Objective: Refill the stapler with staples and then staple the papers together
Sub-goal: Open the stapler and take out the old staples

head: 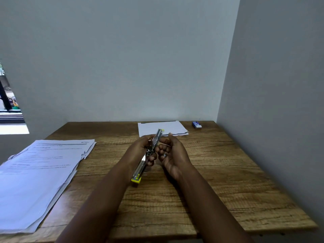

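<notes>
A metal stapler (142,165) with yellow plastic ends is swung fully open, stretched in a long line above the middle of the wooden table (219,181). My left hand (140,151) grips it around its hinge. My right hand (172,152) is just to the right of the stapler, palm up, fingers curled, thumb touching the far arm; whether it pinches staples I cannot tell. A stack of printed papers (38,178) lies at the left edge of the table. A second, smaller stack of white papers (168,128) lies at the back.
A small blue and white staple box (196,124) sits at the back right corner. Walls close off the table at the back and on the right. A window (10,106) opens at the left.
</notes>
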